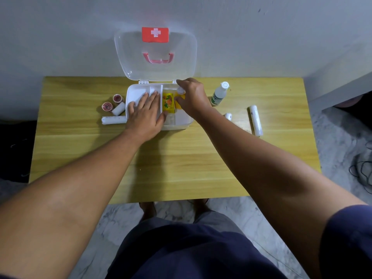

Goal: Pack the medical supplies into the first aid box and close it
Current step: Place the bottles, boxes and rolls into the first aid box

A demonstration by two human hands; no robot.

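The first aid box (182,122) stands open on the wooden table (175,156), its clear lid (155,55) leaning back against the wall. My left hand (145,113) lies flat, fingers spread, on the white inner tray (141,90) in the box's left half. My right hand (191,96) is inside the right half, fingers closed on a small white-capped yellow bottle (180,91) beside a yellow packet (168,102). Outside the box lie two tape rolls (112,102), white bandage rolls (113,120) at left, and a white spray bottle (219,93) and more bandage rolls (256,120) at right.
The table stands against a grey wall. A small bandage roll (228,116) lies just right of my right forearm. A white ledge (342,85) rises at the far right, with black cables (362,172) on the marble floor below.
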